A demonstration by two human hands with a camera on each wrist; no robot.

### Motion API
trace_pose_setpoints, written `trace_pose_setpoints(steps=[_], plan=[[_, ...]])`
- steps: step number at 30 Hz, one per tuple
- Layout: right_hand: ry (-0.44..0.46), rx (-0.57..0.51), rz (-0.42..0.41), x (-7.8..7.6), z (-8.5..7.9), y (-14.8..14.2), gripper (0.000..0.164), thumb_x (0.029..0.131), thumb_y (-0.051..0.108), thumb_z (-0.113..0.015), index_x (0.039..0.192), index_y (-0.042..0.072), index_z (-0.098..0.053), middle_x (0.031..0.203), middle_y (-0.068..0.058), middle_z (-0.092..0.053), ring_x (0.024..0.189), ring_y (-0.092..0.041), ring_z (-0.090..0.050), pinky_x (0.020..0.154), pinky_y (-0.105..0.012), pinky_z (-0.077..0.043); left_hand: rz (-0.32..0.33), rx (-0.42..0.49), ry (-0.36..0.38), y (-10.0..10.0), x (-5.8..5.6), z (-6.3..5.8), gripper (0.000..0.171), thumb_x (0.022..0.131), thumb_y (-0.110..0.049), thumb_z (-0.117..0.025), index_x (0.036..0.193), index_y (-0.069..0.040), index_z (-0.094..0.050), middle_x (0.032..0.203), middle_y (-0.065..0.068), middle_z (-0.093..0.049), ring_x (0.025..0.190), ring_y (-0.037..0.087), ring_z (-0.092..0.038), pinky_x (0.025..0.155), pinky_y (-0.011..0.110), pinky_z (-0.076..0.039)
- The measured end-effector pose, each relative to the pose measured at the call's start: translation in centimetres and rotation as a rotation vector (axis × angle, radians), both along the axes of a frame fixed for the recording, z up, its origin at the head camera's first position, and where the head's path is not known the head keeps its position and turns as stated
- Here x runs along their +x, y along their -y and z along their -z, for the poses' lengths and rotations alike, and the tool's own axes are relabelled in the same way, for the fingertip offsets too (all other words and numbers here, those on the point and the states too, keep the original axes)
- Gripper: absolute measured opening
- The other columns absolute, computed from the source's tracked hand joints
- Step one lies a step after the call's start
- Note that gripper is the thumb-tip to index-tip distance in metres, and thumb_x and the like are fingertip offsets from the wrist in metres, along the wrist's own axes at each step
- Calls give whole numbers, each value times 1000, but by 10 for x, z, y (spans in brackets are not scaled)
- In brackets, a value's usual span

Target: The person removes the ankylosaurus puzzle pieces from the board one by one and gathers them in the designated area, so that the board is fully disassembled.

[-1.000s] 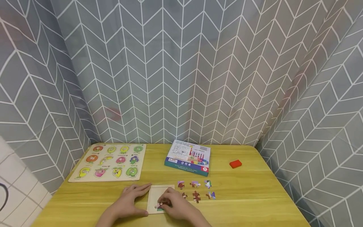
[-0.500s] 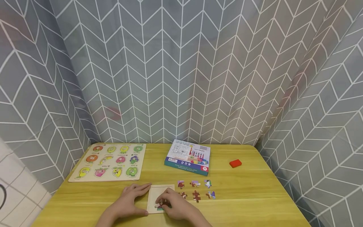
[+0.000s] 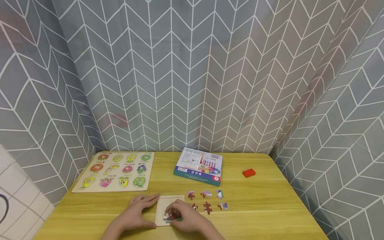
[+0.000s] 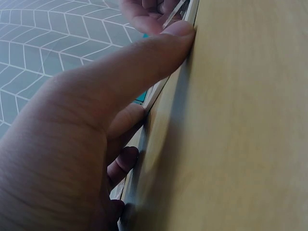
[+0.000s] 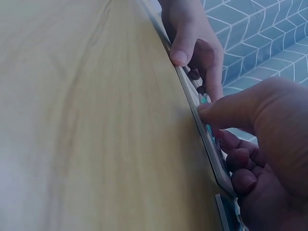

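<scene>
A shallow square wooden puzzle tray (image 3: 161, 205) lies in front of me. My left hand (image 3: 135, 214) rests along its left side, thumb at the near corner and extended fingers at the far one. Over the tray, my right hand (image 3: 187, 216) holds jigsaw pieces (image 3: 172, 216) in brown and green between thumb and curled fingers. The right wrist view shows its thumb (image 5: 231, 108) against the near edge of these pieces. In the left wrist view a thin piece (image 4: 173, 14) looks tilted in the right fingers. How many pieces are held is hidden.
Several loose jigsaw pieces (image 3: 207, 207) lie in two rows right of the tray. Behind stand a printed box (image 3: 198, 166) and, to its left, a fruit puzzle board (image 3: 115, 171). A red block (image 3: 249, 172) lies far right. A patterned curtain (image 3: 192, 83) surrounds the table.
My right thumb has shifted toward the near edge of the tray, and its fingers have opened wider around the pieces, so more brown and green shows. My left hand has stayed put.
</scene>
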State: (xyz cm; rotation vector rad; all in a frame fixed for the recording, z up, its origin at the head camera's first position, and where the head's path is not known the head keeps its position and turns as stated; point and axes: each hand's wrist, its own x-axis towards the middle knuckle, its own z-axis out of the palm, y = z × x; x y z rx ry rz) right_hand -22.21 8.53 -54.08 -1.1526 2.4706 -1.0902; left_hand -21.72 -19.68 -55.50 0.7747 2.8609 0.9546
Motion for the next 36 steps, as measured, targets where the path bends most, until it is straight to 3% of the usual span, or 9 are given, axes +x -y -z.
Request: trace_pose_setpoints(steps=[10, 19, 36], plan=[[-54, 54, 11, 0, 0, 0, 19, 102, 17, -70, 121, 15, -72, 107, 11, -61, 90, 5, -50, 83, -17, -49, -3, -7, -4, 0, 1, 0, 101, 73, -69, -86, 157, -23, -54, 160, -5, -54, 124, 14, -47, 98, 42, -34], [-28, 76, 12, 0, 1, -1, 26, 99, 25, -76, 124, 18, -73, 111, 14, -60, 93, 6, -51, 84, -18, -49, -2, -12, -11, 0, 1, 0, 102, 73, -71, -85, 158, -23, -54, 159, -6, -55, 124, 14, -47, 97, 43, -34], [-52, 94, -7, -2, -3, 0, 24, 103, 21, -70, 125, 15, -77, 110, 11, -65, 93, 6, -52, 83, -17, -49, -1, -17, 5, 0, 0, -1, 102, 73, -71, -85, 158, -23, -53, 160, -5, -53, 121, 12, -46, 96, 41, -34]])
